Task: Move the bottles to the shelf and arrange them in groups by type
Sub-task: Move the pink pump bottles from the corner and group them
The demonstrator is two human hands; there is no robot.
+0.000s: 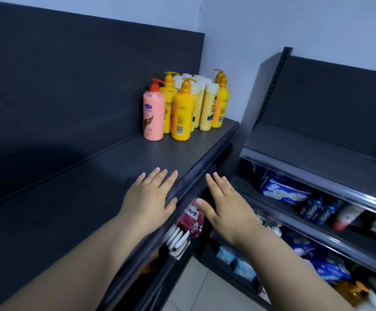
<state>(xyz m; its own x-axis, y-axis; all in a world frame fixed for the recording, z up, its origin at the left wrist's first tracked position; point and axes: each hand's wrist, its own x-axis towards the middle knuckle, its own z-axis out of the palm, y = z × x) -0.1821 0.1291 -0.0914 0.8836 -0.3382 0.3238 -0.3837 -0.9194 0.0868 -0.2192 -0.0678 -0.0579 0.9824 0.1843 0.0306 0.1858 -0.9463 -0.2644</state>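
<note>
Yellow pump bottles [182, 117], four I count, one pink bottle [153, 115] and tightly packed white-capped bottles [208, 108] crowd the shelf's [92, 171] far right corner; my left hand [149, 198] and right hand [225, 205] spread flat, empty, at its front edge.

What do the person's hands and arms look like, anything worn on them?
Nothing worn shows. The left hand and right hand carry no gloves, rings or watch, and the left forearm and right forearm are without sleeves as far as the frame's edge. Nails look short and unpainted; slight blur hides finer marks.
</note>
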